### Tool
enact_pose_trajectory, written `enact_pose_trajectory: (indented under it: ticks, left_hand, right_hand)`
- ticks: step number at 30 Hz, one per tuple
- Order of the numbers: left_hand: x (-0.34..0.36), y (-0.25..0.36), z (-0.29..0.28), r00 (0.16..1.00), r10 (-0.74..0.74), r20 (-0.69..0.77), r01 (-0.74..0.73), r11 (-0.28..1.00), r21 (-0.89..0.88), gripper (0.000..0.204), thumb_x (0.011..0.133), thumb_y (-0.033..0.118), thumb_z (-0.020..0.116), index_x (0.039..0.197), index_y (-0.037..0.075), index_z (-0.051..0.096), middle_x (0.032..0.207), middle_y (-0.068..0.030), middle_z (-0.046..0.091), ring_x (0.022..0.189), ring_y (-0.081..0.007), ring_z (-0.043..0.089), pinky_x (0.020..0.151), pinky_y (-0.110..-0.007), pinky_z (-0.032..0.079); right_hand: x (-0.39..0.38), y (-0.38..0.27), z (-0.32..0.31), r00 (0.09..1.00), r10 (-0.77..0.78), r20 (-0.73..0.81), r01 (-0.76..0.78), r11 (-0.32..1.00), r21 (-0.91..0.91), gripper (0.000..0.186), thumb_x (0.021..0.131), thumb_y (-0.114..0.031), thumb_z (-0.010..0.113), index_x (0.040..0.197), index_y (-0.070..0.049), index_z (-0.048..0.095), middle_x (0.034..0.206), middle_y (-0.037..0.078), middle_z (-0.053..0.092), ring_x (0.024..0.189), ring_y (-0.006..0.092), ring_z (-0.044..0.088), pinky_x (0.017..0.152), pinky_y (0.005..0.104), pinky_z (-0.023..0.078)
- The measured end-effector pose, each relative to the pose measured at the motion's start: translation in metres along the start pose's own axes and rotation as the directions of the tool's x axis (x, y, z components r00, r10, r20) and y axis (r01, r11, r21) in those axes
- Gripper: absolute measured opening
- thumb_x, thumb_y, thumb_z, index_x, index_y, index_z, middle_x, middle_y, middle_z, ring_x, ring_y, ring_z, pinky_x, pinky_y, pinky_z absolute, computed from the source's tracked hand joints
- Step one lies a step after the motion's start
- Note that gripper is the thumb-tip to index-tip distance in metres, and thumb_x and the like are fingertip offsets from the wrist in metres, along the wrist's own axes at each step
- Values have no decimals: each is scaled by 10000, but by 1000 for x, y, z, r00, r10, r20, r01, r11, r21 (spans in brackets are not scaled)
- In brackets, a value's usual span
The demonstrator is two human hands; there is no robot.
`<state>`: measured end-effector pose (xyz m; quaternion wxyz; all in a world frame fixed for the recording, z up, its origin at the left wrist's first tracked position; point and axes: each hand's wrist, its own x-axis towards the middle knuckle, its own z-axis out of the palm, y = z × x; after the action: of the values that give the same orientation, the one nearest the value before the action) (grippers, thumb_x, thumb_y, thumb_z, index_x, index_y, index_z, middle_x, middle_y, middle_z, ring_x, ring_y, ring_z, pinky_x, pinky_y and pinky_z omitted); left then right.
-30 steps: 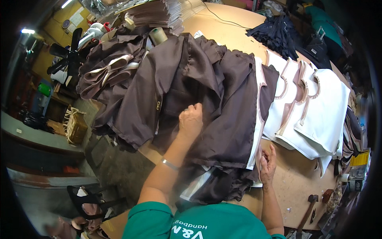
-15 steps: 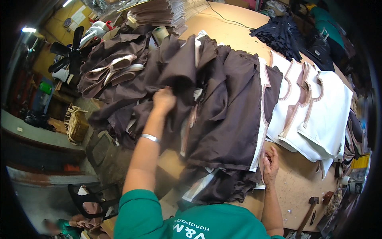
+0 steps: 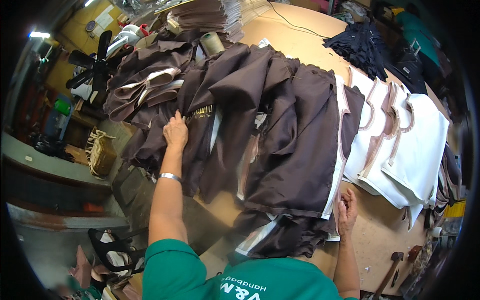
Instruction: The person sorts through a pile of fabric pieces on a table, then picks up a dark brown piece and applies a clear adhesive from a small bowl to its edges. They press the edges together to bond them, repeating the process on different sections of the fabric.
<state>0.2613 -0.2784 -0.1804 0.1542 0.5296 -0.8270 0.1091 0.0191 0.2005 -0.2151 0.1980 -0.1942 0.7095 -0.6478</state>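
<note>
Dark brown fabric pieces [image 3: 305,175] lie in a wide, rumpled heap across the table, some with white and tan edging. My left hand [image 3: 176,131] is on the left part of the heap, index finger stretched out and fingertips at the cloth beside a printed patch. Its other fingers are partly hidden. By the lower right corner of the front brown piece, my right hand [image 3: 346,212] rests on its side with fingers loosely bent and apart, holding nothing. It is next to that piece's white edging strip [image 3: 334,192].
White panels [image 3: 417,145] with tan-bound curved cutouts overlap at the right. A thread cone [image 3: 212,44] stands behind the heap, near stacked brown sheets [image 3: 195,20]. Black strips [image 3: 356,45] are piled at the far right. A hammer [image 3: 389,275] lies at the near right.
My left hand has moved left and let go of a raised fold of brown cloth, which now lies lower and shows the printed patch. My right hand has stayed by the white edging.
</note>
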Motion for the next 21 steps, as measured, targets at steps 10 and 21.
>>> enact_pose_trajectory:
  ticks: [10, 21]
  left_hand:
    - [25, -43, -42, 996, 57, 72, -54, 998, -33, 586, 815, 511, 439, 1246, 115, 421, 1118, -204, 538, 1072, -388, 478, 927, -416, 345]
    - [4, -48, 57, 883, 23, 468, 228, 851, -472, 377, 869, 318, 338, 1099, 59, 489, 998, -240, 571, 922, -412, 541, 797, -484, 406]
  right_hand:
    - [0, 5, -6, 1000, -6, -23, 5, 998, -59, 449, 812, -73, 493, 1237, 22, 385, 1011, 113, 540, 869, 140, 499, 796, 261, 395]
    - [-1, -3, 4, 999, -45, 4, 44, 999, 28, 593, 816, -187, 532, 1317, -2, 274, 1106, 132, 513, 865, 128, 484, 797, 255, 387]
